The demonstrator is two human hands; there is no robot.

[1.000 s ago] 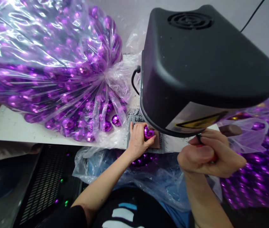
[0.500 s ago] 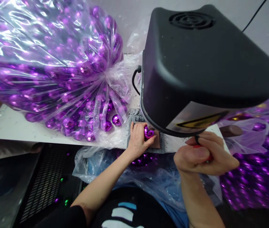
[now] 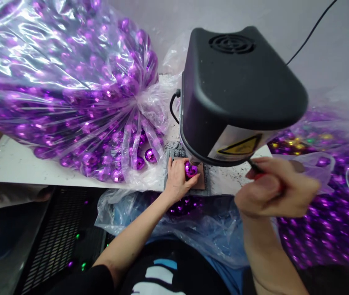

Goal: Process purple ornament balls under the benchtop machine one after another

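My left hand (image 3: 176, 178) pinches a small shiny purple faceted ball (image 3: 190, 169) and holds it on a brown pad (image 3: 201, 180) under the head of a black machine (image 3: 236, 90). My right hand (image 3: 274, 190) is closed around a lever with a red grip (image 3: 262, 176) at the machine's right side; the hand looks blurred. The spot where the machine head meets the ball is hidden by the housing.
A big clear plastic bag (image 3: 60, 86) stuffed with purple balls lies on the white table (image 3: 11, 164) to the left. Another bag of purple balls (image 3: 331, 205) sits at the right. A clear bag (image 3: 192, 221) holding a few balls hangs over my lap. A black cable (image 3: 173, 106) runs behind the machine.
My view has pulled back and tilted, so the machine looks smaller. My right hand has shifted slightly up and right with the lever. The left hand keeps the ball on the pad.
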